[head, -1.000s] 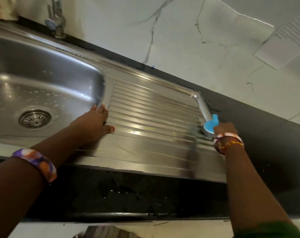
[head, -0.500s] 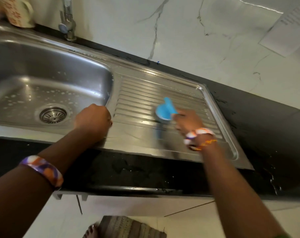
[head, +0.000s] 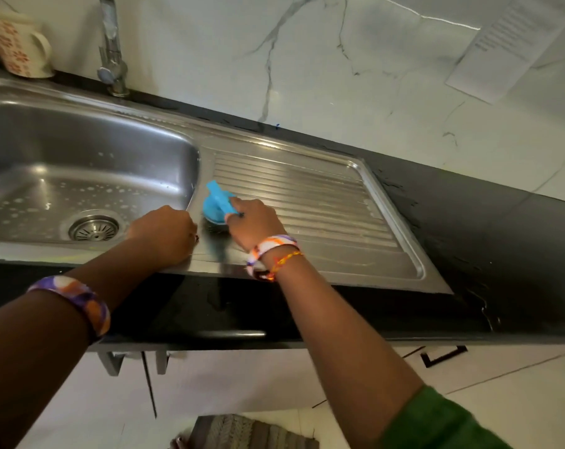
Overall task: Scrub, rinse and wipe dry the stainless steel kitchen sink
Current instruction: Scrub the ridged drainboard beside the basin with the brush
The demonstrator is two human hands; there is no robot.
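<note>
Nearby, mug (head: 20,47), tap (head: 112,53), left hand (head: 164,234) beside brush (head: 218,204)

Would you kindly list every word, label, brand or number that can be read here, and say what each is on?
No text here can be read.
Paper sheet on the wall: rows of printed lines, too small and blurred to read.
Mug behind the sink: an orange flower pattern only, no words.
Blue brush in the right hand: no label visible.
Tap: no brand visible.
</note>
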